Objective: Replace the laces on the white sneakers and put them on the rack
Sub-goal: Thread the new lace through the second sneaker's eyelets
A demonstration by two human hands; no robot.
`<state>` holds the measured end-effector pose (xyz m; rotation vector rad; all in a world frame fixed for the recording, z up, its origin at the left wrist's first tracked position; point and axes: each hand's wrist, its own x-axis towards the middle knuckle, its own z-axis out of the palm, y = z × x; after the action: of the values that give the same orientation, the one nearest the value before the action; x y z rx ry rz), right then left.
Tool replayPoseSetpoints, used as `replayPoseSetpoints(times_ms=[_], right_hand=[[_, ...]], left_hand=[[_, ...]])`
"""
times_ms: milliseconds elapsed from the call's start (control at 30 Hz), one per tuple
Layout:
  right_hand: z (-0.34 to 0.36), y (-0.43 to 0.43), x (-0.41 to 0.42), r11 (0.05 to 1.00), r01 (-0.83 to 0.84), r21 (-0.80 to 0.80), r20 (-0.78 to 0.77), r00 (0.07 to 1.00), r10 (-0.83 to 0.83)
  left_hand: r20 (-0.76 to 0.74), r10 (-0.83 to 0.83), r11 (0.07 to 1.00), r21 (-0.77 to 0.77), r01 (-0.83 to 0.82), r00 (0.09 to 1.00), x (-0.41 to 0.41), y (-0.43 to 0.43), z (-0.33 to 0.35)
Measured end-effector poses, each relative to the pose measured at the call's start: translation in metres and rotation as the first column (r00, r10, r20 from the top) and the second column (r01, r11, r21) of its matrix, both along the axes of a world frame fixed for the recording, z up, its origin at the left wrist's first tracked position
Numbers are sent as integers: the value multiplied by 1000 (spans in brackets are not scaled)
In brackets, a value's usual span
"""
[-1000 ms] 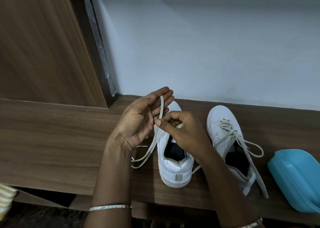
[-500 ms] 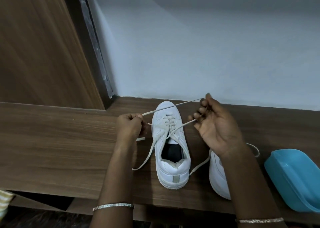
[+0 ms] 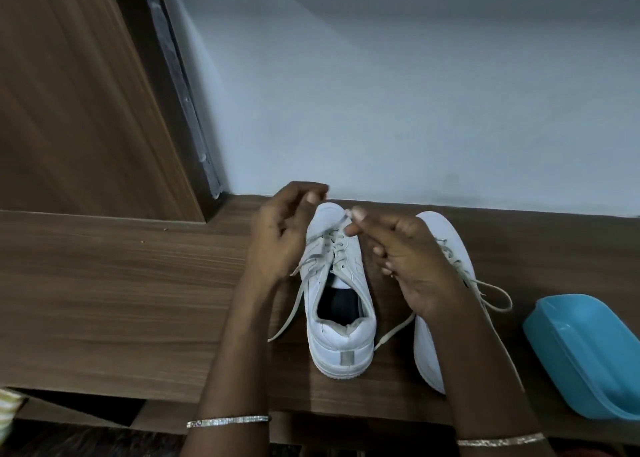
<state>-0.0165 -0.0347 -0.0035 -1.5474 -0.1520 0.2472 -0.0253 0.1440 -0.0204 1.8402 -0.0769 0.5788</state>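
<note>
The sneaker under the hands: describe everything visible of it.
The white sneaker stands upright on the wooden shelf, toe toward the wall, heel with a grey tab nearest the camera. It looks like smooth leather, dark inside. Its laces are threaded but untied; the right hand pinches one strand.

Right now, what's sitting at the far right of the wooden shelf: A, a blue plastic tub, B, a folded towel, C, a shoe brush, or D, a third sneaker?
A: a blue plastic tub lies at the shelf's right end, just beyond the right sneaker.
</note>
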Motion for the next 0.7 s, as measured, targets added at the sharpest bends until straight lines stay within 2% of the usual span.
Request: replayPoseSetpoints(times_ms=[67,167,300,400,533,700], right_hand=[[2,8,-5,997,-18,-74,31,999,21],[1,12,-7,993,-38,-111,77,996,46],[-2,7,-2,991,-38,-130,71,996,47],[-6,-5,4,995,-38,-94,43,998,42],[-8,-14,10,998,-59,-28,41,997,60],[-13,-2,8,998,-49,-29,49,998,50]], left_hand=[[-25,-195,979,-69,193,980,-3,-9,9],[-116,-305,950,-101,294,945,-5,-16,10],[-180,-338,941,-71,331,924,-6,-13,7],[-248,-276,959,-3,284,928,-7,2,3],[-261,-202,974,44,221,944,-7,13,-2],[-304,-292,949,23,313,907,-5,9,-5]])
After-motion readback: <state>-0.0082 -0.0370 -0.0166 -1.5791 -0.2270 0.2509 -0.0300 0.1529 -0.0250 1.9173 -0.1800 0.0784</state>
